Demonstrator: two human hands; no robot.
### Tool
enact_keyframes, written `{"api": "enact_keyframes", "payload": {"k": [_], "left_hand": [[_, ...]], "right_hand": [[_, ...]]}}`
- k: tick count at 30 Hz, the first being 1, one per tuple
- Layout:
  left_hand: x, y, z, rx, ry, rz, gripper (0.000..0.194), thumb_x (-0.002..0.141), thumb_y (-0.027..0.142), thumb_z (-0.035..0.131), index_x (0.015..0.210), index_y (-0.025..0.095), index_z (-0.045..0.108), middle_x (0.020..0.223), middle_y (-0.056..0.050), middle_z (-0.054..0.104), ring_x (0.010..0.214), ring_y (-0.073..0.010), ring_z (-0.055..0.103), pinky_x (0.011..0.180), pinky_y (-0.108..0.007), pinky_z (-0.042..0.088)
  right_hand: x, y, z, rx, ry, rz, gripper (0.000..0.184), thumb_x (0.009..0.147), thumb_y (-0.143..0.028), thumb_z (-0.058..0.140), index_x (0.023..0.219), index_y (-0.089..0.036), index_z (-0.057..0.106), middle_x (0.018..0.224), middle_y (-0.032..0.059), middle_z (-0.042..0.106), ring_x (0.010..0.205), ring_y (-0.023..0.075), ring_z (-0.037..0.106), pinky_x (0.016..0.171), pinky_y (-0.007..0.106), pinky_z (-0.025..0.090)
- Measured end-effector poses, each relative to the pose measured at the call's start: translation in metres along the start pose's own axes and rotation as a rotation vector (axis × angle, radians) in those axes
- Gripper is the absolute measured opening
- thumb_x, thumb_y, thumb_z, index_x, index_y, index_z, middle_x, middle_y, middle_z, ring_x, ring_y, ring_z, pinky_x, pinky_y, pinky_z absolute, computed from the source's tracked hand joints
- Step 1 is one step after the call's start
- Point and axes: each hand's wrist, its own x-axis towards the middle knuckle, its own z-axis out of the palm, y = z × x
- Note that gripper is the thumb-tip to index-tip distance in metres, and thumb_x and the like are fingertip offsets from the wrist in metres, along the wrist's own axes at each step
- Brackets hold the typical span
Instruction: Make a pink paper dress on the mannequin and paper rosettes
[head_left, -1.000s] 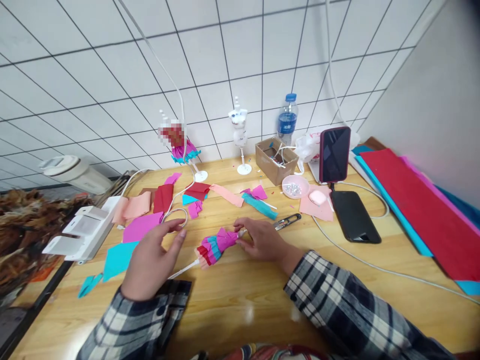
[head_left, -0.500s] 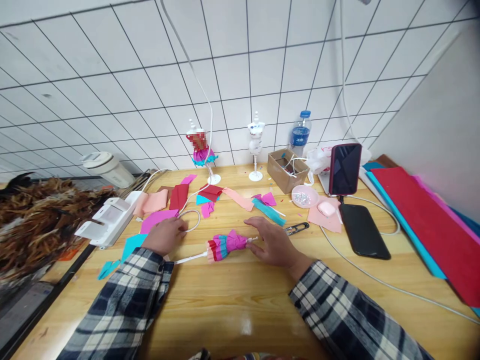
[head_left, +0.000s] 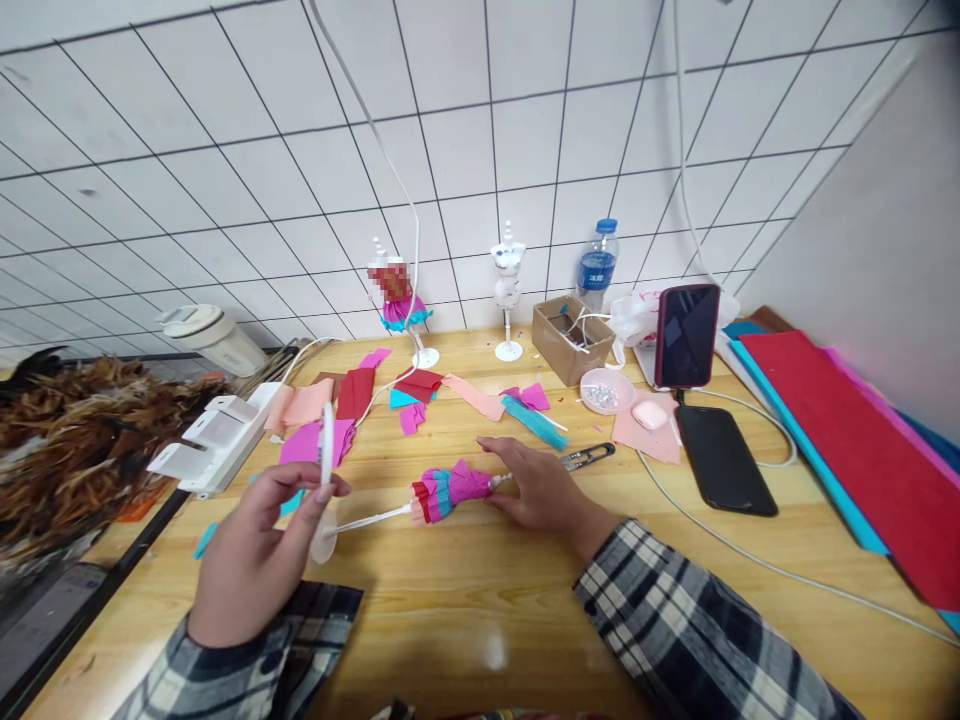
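Lying on its side on the table is a small white dress form [head_left: 371, 521] wearing a crepe-paper dress [head_left: 454, 491] of pink, blue, red and peach bands. My right hand [head_left: 536, 487] closes its thumb and fingers around the form's neck end. On the left, my left hand [head_left: 262, 550] pinches a thin white roll of tape [head_left: 328, 440], held upright and seen nearly edge-on. Just below that roll lies the form's round base [head_left: 323, 541]. Thread snips [head_left: 589, 457] rest beyond my right hand.
Several crepe-paper pieces [head_left: 358, 394] lie across the table. At the back stand a dressed form [head_left: 406, 312], a bare form [head_left: 508, 285], a cardboard box [head_left: 564, 350] and a bottle [head_left: 597, 268]. Rightward are a bead dish [head_left: 606, 405], a phone [head_left: 726, 460] and stacked paper sheets [head_left: 840, 420].
My left hand took the white ring-shaped roll from the table, then drew it back toward me and raised it upright. My right hand stayed at the form's neck. The camera view shifted.
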Motion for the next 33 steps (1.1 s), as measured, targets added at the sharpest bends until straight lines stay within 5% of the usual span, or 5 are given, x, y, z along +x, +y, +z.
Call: {"api": "enact_keyframes", "payload": {"k": [7, 11, 16, 22, 33], "left_hand": [[-0.021, 0.024, 0.025, -0.184, -0.093, 0.029, 0.021, 0.089, 0.042, 0.052, 0.097, 0.024, 0.056, 0.083, -0.002, 0.071, 0.079, -0.0188, 0.068, 0.073, -0.028, 0.053], [-0.018, 0.052, 0.032, -0.240, -0.006, 0.097, 0.017, 0.090, 0.038, 0.053, 0.095, 0.023, 0.058, 0.083, -0.003, 0.071, 0.079, -0.0197, 0.068, 0.072, -0.031, 0.054], [-0.001, 0.069, 0.072, -0.303, 0.180, 0.365, 0.008, 0.090, 0.026, 0.051, 0.094, 0.023, 0.057, 0.088, -0.007, 0.069, 0.088, -0.0209, 0.066, 0.080, -0.036, 0.053], [-0.009, 0.066, 0.108, -0.309, 0.140, 0.609, 0.010, 0.087, 0.016, 0.052, 0.090, 0.024, 0.058, 0.074, -0.002, 0.069, 0.068, -0.0171, 0.064, 0.067, -0.031, 0.051], [-0.018, 0.061, 0.123, -0.055, 0.114, 0.578, 0.021, 0.090, 0.030, 0.050, 0.085, 0.022, 0.068, 0.071, -0.005, 0.075, 0.063, -0.0183, 0.068, 0.059, -0.030, 0.050]], "right_hand": [[0.000, -0.011, -0.009, 0.019, 0.147, 0.007, 0.069, 0.076, -0.046, 0.070, 0.134, -0.019, 0.043, 0.129, 0.0133, 0.056, 0.117, 0.0270, 0.055, 0.092, 0.040, 0.051], [0.021, -0.046, -0.030, 0.133, 0.416, 0.007, 0.035, 0.086, -0.032, 0.061, 0.118, -0.023, 0.050, 0.098, 0.0054, 0.064, 0.091, 0.0194, 0.061, 0.082, 0.035, 0.052], [0.030, -0.085, -0.028, 0.232, 0.509, -0.012, 0.034, 0.084, -0.031, 0.062, 0.114, -0.025, 0.049, 0.098, 0.0040, 0.063, 0.071, 0.0159, 0.055, 0.068, 0.034, 0.051], [-0.014, -0.064, 0.017, 0.193, 0.595, -0.009, 0.037, 0.082, -0.025, 0.063, 0.115, -0.026, 0.045, 0.097, 0.0058, 0.064, 0.073, 0.0180, 0.055, 0.060, 0.032, 0.050], [-0.022, -0.058, 0.012, 0.069, 0.552, -0.019, 0.018, 0.089, -0.026, 0.057, 0.106, -0.025, 0.055, 0.083, 0.0031, 0.063, 0.074, 0.0185, 0.058, 0.066, 0.034, 0.049]]}}
